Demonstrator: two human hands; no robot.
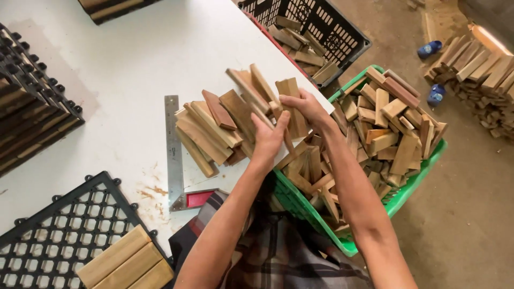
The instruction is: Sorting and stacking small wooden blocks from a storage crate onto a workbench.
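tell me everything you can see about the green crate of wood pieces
The green crate is a plastic basket with latticed, open-slot walls and a solid rim. It sits beside the white table, at its right edge, and looks lower than the tabletop. It is heaped above its rim with short wood blocks, tan to reddish brown, lying at all angles. The near corner is partly hidden by the person's right forearm, which crosses above it. A black crate stands just beyond it.

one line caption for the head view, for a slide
Both hands, left and right, gather wooden blocks on a white table beside a green crate.
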